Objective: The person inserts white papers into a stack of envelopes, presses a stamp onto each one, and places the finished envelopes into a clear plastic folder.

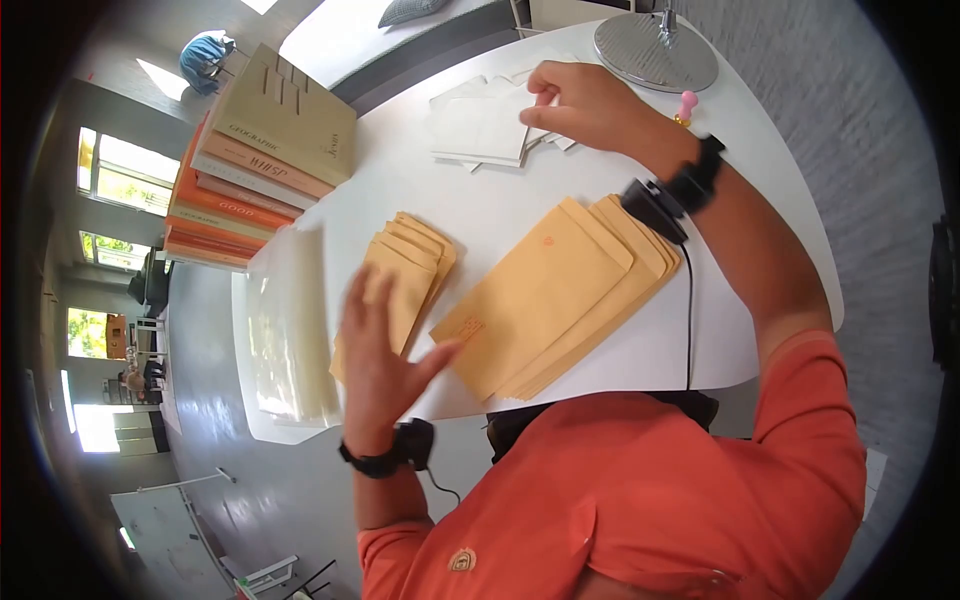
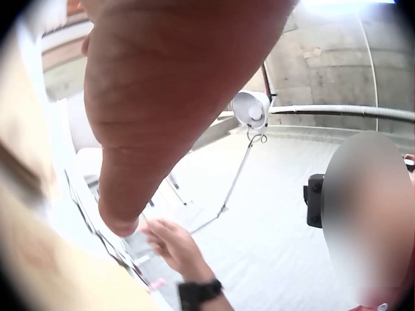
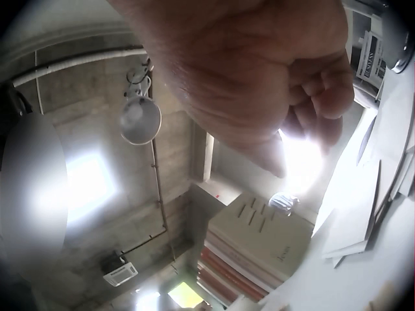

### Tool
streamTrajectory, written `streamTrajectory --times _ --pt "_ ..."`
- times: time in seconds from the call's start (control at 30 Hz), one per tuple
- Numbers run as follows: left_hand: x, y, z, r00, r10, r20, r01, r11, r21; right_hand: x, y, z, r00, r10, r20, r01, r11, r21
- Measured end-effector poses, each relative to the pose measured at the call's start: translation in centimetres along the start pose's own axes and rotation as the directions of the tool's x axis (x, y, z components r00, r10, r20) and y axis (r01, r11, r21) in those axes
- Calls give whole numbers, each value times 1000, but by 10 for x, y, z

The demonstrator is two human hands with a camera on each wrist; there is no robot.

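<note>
desk [image 1: 375,195], twelve o'clock | right hand [image 1: 582,108], fingers bent, thumb apart, beside white papers [image 1: 480,128] | eight o'clock: left hand [image 1: 384,376], fingers spread by small brown envelopes [image 1: 408,292], contact unclear | a light edge pinch would best spare the papers creasing

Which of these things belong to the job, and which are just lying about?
Likely in the job:
- smaller brown envelopes
- larger brown envelopes
- white papers

Apparently just lying about:
- stacked books
- clear plastic
- lamp base
- pink-topped object
</note>
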State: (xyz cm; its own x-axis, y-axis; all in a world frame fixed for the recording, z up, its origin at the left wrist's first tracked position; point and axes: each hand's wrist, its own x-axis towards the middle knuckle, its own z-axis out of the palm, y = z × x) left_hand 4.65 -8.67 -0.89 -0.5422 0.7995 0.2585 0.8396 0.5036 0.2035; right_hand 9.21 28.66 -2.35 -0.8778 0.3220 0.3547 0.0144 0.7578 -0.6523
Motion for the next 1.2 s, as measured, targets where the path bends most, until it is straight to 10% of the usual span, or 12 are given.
streamTrajectory --times 0.23,0.4,0.5,0.57,0.77,0.97,1.07,1.2 --pt "34 74 63 975 142 173 -107 974 -197 46 -2 47 938 239 252 -73 846 -529" --pt "38 77 63 944 145 297 -91 978 -187 36 -5 51 948 252 196 -109 832 -544" --pt "39 79 60 946 124 300 -71 981 -181 40 13 45 940 261 220 -150 895 -419" --pt "39 77 59 947 104 305 -51 983 -176 42 25 42 956 227 186 -227 974 -22" --pt "37 78 47 966 108 233 -50 969 -243 17 24 13 983 182 3 -156 833 531" --pt "30 69 29 991 110 81 -86 963 -256 -31 -16 -55 940 -31 -340 214 829 517" --pt "31 68 28 990 120 76 -96 959 -268 -46 -36 -68 931 4 -365 275 648 710" --pt "41 74 31 973 189 130 -146 947 -288 -70 -65 -59 914 -166 -369 375 692 617"
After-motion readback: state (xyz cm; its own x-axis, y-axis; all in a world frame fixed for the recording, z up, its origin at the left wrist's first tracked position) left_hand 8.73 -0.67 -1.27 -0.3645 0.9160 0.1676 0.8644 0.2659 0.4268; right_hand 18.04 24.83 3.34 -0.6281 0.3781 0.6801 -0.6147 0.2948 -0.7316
